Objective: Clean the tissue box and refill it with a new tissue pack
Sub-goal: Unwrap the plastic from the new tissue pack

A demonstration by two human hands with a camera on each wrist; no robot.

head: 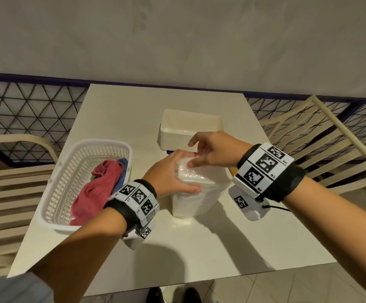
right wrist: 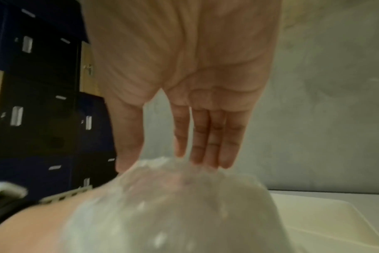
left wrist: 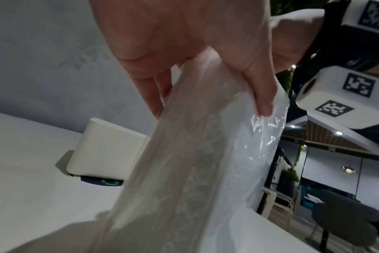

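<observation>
A white tissue pack (head: 196, 197) in clear plastic wrap stands upright on the table (head: 199, 248). My left hand (head: 173, 173) grips its top, thumb on the near side and fingers on the far side; the left wrist view shows the pack (left wrist: 195, 171) under that hand (left wrist: 184, 42). At the top of the pack my right hand (head: 212, 152) pinches the crinkled wrap between thumb and fingers. The right wrist view is blurred: the hand (right wrist: 195, 85) meets the bunched wrap (right wrist: 173, 214). The cream tissue box (head: 171, 134) stands open just behind.
A white slotted basket (head: 44, 206) at the left holds a red cloth (head: 99, 193) and a blue cloth (head: 123, 171). A purple item (left wrist: 102, 181) pokes out from under the box. Slatted chairs stand at the left (head: 13, 182) and right (head: 308, 132).
</observation>
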